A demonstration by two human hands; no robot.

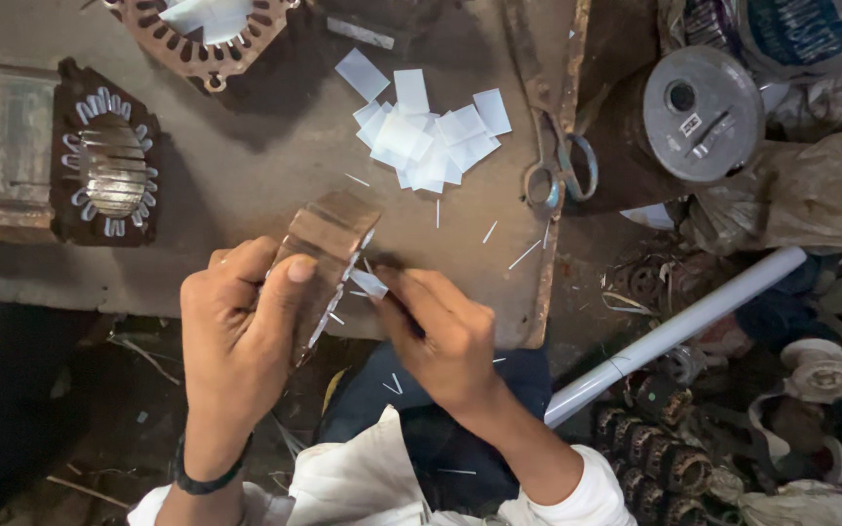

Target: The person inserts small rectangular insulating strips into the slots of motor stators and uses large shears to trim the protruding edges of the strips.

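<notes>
Stator (328,255) is gripped tilted in left hand (241,336) over board (275,175) edge. Paper slip (369,283) is pinched by right hand (440,336) at stator's slots. Paper pile (426,136) & scissors (553,146) lie beyond.

White rolled sleeves, dark trousers, black band on left wrist.

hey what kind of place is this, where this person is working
Probably a small motor-rewinding or repair workshop. The left hand holds a laminated motor stator while the right hand pushes in a white paper slip; more cut slips and scissors lie on the worn bench.
</notes>
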